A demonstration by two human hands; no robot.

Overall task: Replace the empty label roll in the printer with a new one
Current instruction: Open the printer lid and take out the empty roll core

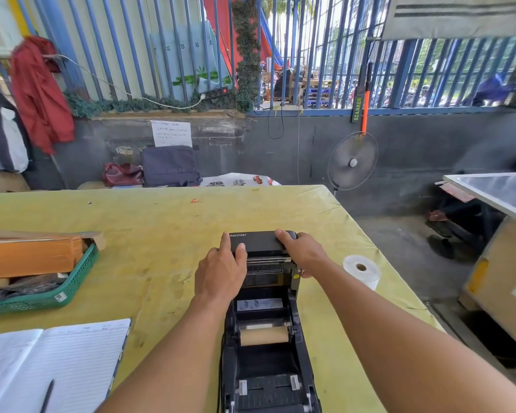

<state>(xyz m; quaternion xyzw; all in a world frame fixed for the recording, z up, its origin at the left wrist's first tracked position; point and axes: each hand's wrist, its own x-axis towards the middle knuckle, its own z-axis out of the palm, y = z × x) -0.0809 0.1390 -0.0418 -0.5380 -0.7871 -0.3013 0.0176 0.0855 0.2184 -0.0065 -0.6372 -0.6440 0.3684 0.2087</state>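
A black label printer (265,365) stands open on the yellow-green table (161,234), its lid (262,241) tilted away from me. Inside, a bare brown cardboard core (264,335) sits on the roll holder. My left hand (221,271) grips the lid's left side, fingers on top. My right hand (303,251) holds the lid's right side, thumb down by the hinge. A new white label roll (362,271) lies on the table just right of the printer, untouched.
A green basket (57,296) with brown boxes sits at the left. An open lined notebook (51,362) with a pen (46,396) lies at the near left. The table's right edge runs close past the white roll. A fan (353,161) stands beyond the table.
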